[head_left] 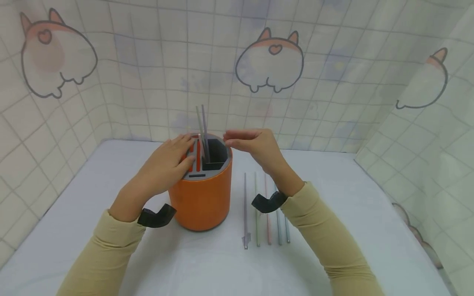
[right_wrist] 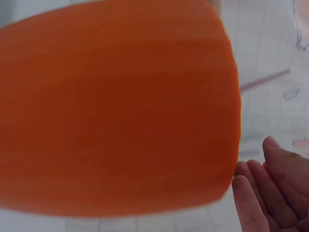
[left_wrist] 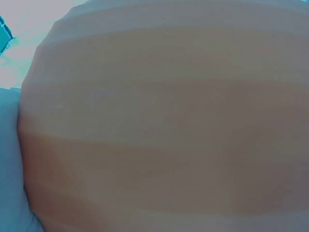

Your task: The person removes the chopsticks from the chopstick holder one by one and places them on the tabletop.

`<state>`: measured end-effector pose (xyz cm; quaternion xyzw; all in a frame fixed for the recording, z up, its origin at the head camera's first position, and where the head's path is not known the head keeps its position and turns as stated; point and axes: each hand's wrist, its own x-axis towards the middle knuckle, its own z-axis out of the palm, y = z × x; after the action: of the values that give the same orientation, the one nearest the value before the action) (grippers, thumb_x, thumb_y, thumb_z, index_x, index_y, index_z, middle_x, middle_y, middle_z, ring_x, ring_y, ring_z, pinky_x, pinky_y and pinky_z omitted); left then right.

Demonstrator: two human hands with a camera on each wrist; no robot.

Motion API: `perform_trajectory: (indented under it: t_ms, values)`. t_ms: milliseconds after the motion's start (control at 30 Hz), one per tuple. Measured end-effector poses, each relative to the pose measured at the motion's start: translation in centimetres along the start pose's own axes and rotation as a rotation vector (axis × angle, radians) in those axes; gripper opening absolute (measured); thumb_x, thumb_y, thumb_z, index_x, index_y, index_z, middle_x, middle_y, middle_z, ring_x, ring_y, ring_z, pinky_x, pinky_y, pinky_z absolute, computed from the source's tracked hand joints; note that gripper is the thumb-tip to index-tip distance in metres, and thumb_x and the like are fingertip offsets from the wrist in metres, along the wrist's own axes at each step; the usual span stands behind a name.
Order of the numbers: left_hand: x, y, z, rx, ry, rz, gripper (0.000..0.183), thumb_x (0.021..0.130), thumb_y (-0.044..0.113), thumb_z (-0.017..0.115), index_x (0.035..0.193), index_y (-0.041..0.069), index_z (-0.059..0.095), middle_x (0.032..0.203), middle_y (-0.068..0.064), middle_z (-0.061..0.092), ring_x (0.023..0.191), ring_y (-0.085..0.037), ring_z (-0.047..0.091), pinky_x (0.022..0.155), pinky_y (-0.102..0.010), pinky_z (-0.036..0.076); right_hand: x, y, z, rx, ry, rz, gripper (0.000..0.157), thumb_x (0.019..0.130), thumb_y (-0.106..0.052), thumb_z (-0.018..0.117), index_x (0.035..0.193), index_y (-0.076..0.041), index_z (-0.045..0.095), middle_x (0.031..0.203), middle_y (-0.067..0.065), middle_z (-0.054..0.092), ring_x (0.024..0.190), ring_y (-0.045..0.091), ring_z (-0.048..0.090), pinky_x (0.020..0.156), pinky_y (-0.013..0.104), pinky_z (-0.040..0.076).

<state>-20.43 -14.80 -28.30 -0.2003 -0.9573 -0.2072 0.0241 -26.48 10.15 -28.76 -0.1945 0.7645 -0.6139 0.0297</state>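
An orange round holder (head_left: 200,205) with a grey slotted top stands upright on the table. Several thin straw-like sticks (head_left: 204,123) rise from its open compartment. My left hand (head_left: 163,164) rests on the left part of the top, fingers reaching over the slots and thumb near the front. Beside the right rim is my right hand (head_left: 257,146), its fingers extended toward the opening with nothing seen in them. In the right wrist view, the right fingertips (right_wrist: 240,181) are at the holder's edge; contact is unclear. A blurred, brownish banded surface (left_wrist: 164,116) fills most of the left wrist view.
Several pale coloured sticks (head_left: 257,213) lie side by side on the white table (head_left: 207,267), right of the holder and partly under the right forearm. A patterned grid curtain (head_left: 333,102) borders the table at the back and sides.
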Motion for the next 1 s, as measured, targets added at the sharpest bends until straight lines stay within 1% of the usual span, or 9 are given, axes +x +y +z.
perform_trajectory:
  t_ms: [133,233,400,567,700,833,900,933,1000]
  values:
    - [0.1,-0.1,0.1,-0.002,0.006,0.01,0.057,0.107,0.03,0.036,0.156,0.003,0.028,0.165,-0.016,0.022,0.155,-0.036,0.015,0.127,-0.054,0.01,0.3,-1.1,2.0,-0.006,-0.07,-0.037,0.036,0.083,-0.015,0.081,0.118,-0.01,0.074,0.115,0.006,0.076,0.109,0.015,0.071,0.099,0.033,0.056]
    - [0.2,-0.2,0.2,-0.005,0.009,0.019,0.057,0.107,0.03,0.035,0.156,0.002,0.029,0.165,-0.017,0.022,0.155,-0.036,0.014,0.127,-0.055,0.01,0.5,-1.4,3.2,-0.055,-0.114,-0.052,0.037,0.082,-0.014,0.082,0.118,-0.01,0.074,0.113,0.006,0.076,0.106,0.015,0.072,0.093,0.031,0.059]
    - [0.2,-0.3,0.3,-0.013,0.016,0.025,0.056,0.107,0.029,0.035,0.156,0.002,0.028,0.165,-0.017,0.022,0.155,-0.037,0.015,0.127,-0.055,0.01,0.8,-1.5,4.3,-0.201,-0.1,-0.05,0.027,0.084,-0.017,0.08,0.111,-0.011,0.078,0.111,0.004,0.077,0.105,0.012,0.071,0.089,0.028,0.06]
    - [0.2,-0.5,0.4,-0.001,0.016,0.019,0.057,0.107,0.029,0.035,0.156,0.001,0.028,0.165,-0.017,0.022,0.155,-0.036,0.015,0.127,-0.054,0.01,0.5,-2.2,4.3,-0.264,-0.078,-0.07,0.02,0.087,-0.019,0.078,0.105,-0.011,0.08,0.109,0.004,0.077,0.106,0.013,0.07,0.089,0.028,0.06]
    - [0.2,-0.6,0.4,0.009,0.008,0.009,0.057,0.107,0.029,0.036,0.156,0.001,0.028,0.166,-0.016,0.021,0.155,-0.035,0.014,0.127,-0.054,0.009,0.0,-3.3,3.6,-0.231,-0.053,-0.155,0.019,0.088,-0.016,0.076,0.104,-0.008,0.079,0.106,0.007,0.078,0.102,0.013,0.072,0.089,0.028,0.06]
    - [0.1,-0.5,0.4,0.004,0.012,0.02,0.057,0.106,0.029,0.036,0.155,0.001,0.029,0.165,-0.016,0.022,0.155,-0.036,0.015,0.127,-0.054,0.01,-0.8,-5.1,2.1,-0.105,-0.022,-0.286,0.018,0.089,-0.006,0.073,0.104,0.003,0.076,0.104,0.015,0.077,0.097,0.015,0.074,0.09,0.031,0.06]
    - [0.1,-0.3,0.3,0.0,0.017,0.023,0.057,0.106,0.029,0.036,0.155,0.001,0.03,0.165,-0.017,0.023,0.154,-0.037,0.016,0.127,-0.054,0.011,-1.2,-6.1,1.3,-0.024,-0.001,-0.354,0.016,0.088,0.0,0.071,0.102,0.007,0.074,0.101,0.013,0.077,0.096,0.015,0.075,0.091,0.033,0.06]
    - [0.1,-0.3,0.3,0.0,0.017,0.021,0.057,0.106,0.029,0.037,0.155,0.001,0.03,0.165,-0.017,0.023,0.154,-0.037,0.016,0.127,-0.054,0.011,-1.4,-6.7,0.9,0.017,0.01,-0.387,0.015,0.088,0.002,0.07,0.101,0.007,0.074,0.101,0.012,0.078,0.096,0.015,0.075,0.091,0.034,0.06]
    - [0.0,-0.2,0.2,-0.002,0.017,0.017,0.056,0.106,0.028,0.037,0.155,0.002,0.03,0.165,-0.017,0.023,0.154,-0.037,0.016,0.127,-0.054,0.011,-1.9,-7.7,0.0,0.082,0.047,-0.456,0.012,0.088,0.006,0.069,0.098,0.003,0.076,0.097,0.005,0.079,0.095,0.015,0.075,0.091,0.035,0.06]
